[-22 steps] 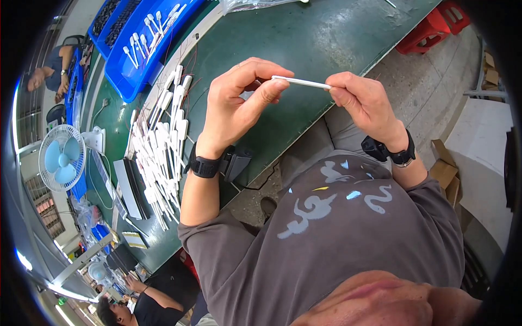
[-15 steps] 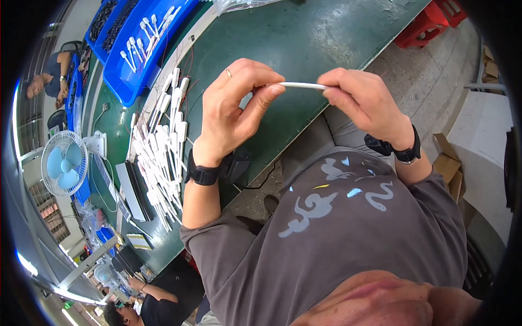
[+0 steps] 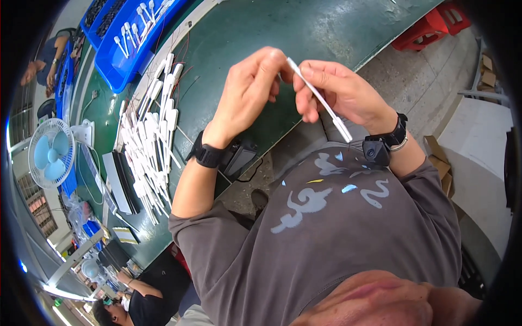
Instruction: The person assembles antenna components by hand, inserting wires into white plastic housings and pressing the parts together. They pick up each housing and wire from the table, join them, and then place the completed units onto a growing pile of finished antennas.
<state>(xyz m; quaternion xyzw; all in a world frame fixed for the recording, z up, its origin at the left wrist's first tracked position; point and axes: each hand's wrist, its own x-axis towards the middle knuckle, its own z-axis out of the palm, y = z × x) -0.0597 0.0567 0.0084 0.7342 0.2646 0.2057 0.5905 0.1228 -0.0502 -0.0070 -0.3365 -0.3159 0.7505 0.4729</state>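
A slim white stick-like part (image 3: 321, 96) with a thicker sleeve at its lower end slants in front of me above the table's edge. My right hand (image 3: 342, 89) is closed on it, pinching it near its upper half between thumb and fingers. My left hand (image 3: 253, 81) is beside the stick's upper tip with its fingers curled. Its fingertips are partly hidden, so whether they grip the tip or something else cannot be made out. On the green table (image 3: 239, 32), left of my left hand, lies a heap of similar white parts (image 3: 149, 141) with thin dark and red wires.
Blue bins (image 3: 117, 70) with more white parts and dark pieces stand at the upper left. A fan (image 3: 51, 155) and dark grey strips (image 3: 117, 182) are farther left. Other people sit at the left. A red stool (image 3: 421, 35) stands beyond the table's right edge.
The white stick was level between both hands and now slants down to the right in my right hand. My left hand's grip on its left end has changed, its fingers curling beside the tip.
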